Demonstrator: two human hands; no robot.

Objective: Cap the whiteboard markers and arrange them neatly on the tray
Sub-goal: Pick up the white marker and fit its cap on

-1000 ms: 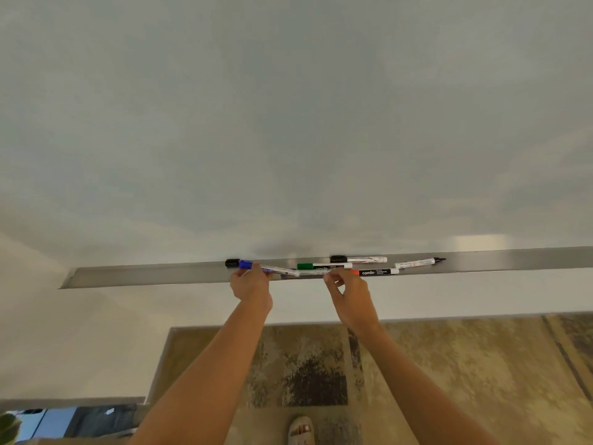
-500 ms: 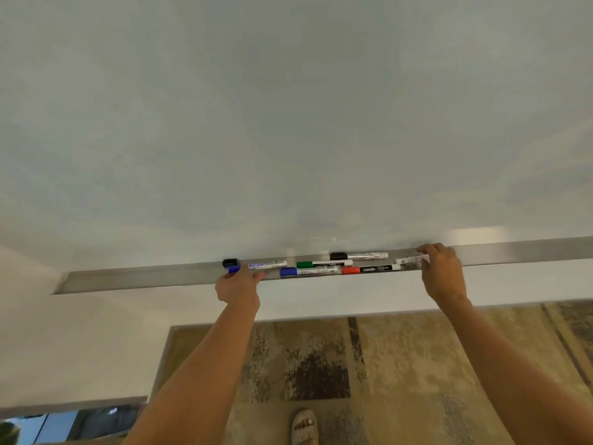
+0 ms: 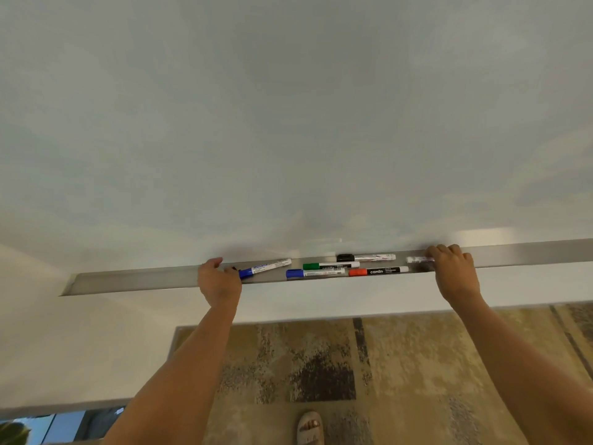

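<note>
The left hand (image 3: 219, 282) was curled at the metal tray (image 3: 134, 279), its grip narrow around a small black cap (image 3: 233, 269) beside the blue end of a tilted blue-capped marker (image 3: 266, 268). The right hand (image 3: 453, 272) had its grip closed on the end of a white uncapped marker (image 3: 418, 259). Between the two grips lay four capped markers: black (image 3: 365, 257), green (image 3: 330, 265), blue (image 3: 316, 273) and red (image 3: 378, 271), roughly parallel below the whiteboard (image 3: 288, 123).

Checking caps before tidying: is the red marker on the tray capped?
Capped. The red marker lies flat on the tray with its red cap seated on its left end.
</note>
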